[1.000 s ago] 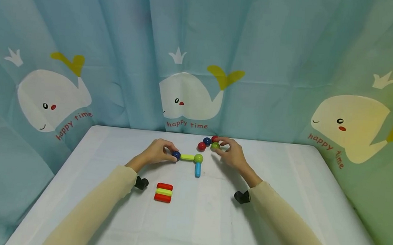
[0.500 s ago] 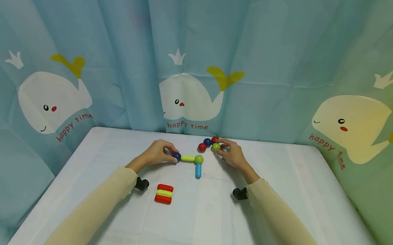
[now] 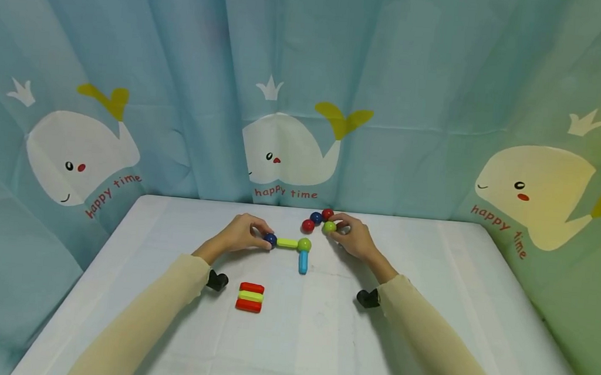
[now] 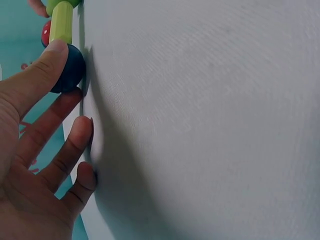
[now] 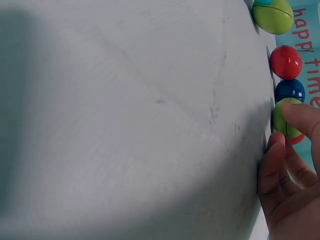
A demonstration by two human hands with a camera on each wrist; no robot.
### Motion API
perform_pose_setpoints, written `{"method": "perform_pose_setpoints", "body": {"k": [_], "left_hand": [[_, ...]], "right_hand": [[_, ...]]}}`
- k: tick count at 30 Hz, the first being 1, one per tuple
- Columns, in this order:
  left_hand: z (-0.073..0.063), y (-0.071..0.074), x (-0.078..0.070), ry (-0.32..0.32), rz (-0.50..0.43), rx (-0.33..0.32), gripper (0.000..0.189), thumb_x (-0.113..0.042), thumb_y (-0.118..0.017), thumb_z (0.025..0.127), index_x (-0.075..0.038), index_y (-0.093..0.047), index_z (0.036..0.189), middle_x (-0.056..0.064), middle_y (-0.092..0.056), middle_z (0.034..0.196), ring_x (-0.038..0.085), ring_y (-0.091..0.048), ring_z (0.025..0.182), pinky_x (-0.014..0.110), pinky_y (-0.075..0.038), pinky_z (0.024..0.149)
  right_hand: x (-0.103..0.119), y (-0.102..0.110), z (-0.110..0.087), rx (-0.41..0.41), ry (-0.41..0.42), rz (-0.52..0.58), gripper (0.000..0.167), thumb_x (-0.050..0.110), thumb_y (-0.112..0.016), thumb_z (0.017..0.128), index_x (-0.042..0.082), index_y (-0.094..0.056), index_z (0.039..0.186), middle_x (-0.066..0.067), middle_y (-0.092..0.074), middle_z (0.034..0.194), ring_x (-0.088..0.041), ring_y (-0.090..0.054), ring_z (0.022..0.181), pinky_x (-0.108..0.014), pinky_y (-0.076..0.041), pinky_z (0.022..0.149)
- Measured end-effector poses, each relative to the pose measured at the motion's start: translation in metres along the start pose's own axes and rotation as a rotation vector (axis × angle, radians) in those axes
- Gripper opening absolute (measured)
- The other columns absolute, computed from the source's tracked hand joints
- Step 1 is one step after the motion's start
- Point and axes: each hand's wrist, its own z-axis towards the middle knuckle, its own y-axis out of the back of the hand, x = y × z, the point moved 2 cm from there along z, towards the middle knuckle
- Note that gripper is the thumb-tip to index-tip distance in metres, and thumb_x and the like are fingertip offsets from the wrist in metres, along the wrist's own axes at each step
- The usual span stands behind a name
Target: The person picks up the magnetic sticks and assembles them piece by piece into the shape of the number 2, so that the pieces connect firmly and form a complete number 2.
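Note:
My left hand [image 3: 244,232] pinches a dark blue ball [image 4: 73,70] between thumb and fingers. From that ball a yellow-green rod [image 3: 287,243] runs right to a green ball [image 3: 304,245], and a light blue rod [image 3: 303,263] points from the green ball toward me. My right hand [image 3: 353,237] pinches a second green ball [image 5: 283,119] at the back of the table, thumb on its near side. Beside this ball lie a red ball [image 3: 308,226], a blue ball [image 3: 316,218] and another red ball [image 3: 327,214], the last partly behind the fingers.
Two red rods [image 3: 249,306] with a yellow-green rod [image 3: 251,296] between them lie side by side at the front left of the white table [image 3: 319,354]. A blue curtain [image 3: 414,161] with whale prints hangs behind the table's back edge.
The green ball in my right hand has shifted slightly toward me, a little away from the blue and red balls. My left hand has stayed on the dark blue ball.

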Motion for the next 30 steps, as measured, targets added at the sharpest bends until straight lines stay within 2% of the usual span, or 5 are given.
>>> {"method": "perform_pose_setpoints", "body": {"k": [6,13,21,30], "left_hand": [[0.001,-0.003,-0.001,-0.004,-0.01,0.014,0.029,-0.019,-0.087,0.084,-0.013,-0.08,0.112,-0.002,-0.075,0.103,0.018,-0.063,0.094,0.031,-0.055,0.083],[0.003,-0.005,-0.002,-0.006,-0.017,0.014,0.03,-0.019,-0.087,0.084,-0.013,-0.079,0.112,-0.001,-0.074,0.102,0.018,-0.063,0.093,0.032,-0.056,0.084],[0.004,-0.005,-0.002,-0.016,-0.009,0.022,0.03,-0.02,-0.087,0.085,-0.013,-0.079,0.113,-0.001,-0.075,0.102,0.019,-0.063,0.093,0.03,-0.056,0.081],[0.005,-0.005,0.0,-0.011,0.002,0.014,0.03,-0.022,-0.087,0.085,-0.013,-0.079,0.113,-0.001,-0.074,0.101,0.02,-0.063,0.091,0.031,-0.055,0.081]], "right_hand": [[0.004,0.002,-0.006,0.017,0.016,-0.008,0.033,0.014,-0.072,0.096,0.01,-0.065,0.129,-0.019,-0.068,0.121,-0.03,-0.062,0.098,-0.035,-0.055,0.076],[0.003,0.009,-0.021,0.04,-0.016,0.036,0.033,0.016,-0.073,0.096,0.01,-0.065,0.127,-0.018,-0.068,0.119,-0.025,-0.065,0.082,-0.03,-0.054,0.066],[0.002,0.013,-0.057,0.117,-0.081,0.162,0.033,0.016,-0.072,0.097,0.012,-0.064,0.128,-0.016,-0.066,0.122,-0.022,-0.063,0.073,-0.031,-0.051,0.058],[0.01,0.01,-0.096,0.147,-0.043,0.225,0.029,0.011,-0.073,0.095,0.011,-0.066,0.124,-0.014,-0.065,0.117,-0.021,-0.06,0.067,-0.031,-0.049,0.051]]}}
